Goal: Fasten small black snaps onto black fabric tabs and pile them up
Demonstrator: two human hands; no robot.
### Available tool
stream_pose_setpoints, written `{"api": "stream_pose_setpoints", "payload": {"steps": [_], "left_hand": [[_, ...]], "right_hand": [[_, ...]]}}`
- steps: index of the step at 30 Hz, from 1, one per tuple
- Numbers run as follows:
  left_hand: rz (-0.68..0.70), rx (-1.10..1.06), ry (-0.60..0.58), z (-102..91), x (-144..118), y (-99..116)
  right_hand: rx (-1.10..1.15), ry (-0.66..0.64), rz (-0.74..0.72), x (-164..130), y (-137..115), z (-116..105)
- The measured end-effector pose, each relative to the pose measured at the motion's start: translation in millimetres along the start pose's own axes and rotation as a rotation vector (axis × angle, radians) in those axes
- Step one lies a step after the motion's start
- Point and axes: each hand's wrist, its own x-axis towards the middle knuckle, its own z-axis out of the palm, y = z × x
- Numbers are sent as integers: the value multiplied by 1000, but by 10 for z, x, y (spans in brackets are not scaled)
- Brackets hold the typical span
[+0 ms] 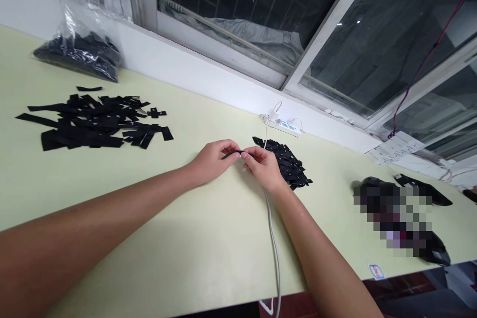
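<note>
Between my two hands is one short black fabric strip [240, 152], held just above the pale table. My left hand [213, 160] pinches its left part between thumb and fingers. On the other end, my right hand [264, 165] has thumb and fingertips closed, so most of the strip is covered. Right behind my right hand lies a pile of small black strips [288, 159]. Farther to the left spreads a looser pile of longer black strips [95, 121], some showing small white marks.
A clear plastic bag [80, 49] of black pieces stands at the back left. A white cable [274, 243] runs from the power strip [285, 126] past my right hand to the table's front edge. Dark, partly blurred objects [395, 213] lie at right. Windows border the back.
</note>
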Motion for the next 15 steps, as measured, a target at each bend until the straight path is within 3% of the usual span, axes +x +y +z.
{"api": "stream_pose_setpoints", "payload": {"steps": [15], "left_hand": [[-13, 56, 22, 5, -13, 4]], "right_hand": [[167, -59, 93, -6, -55, 29]]}}
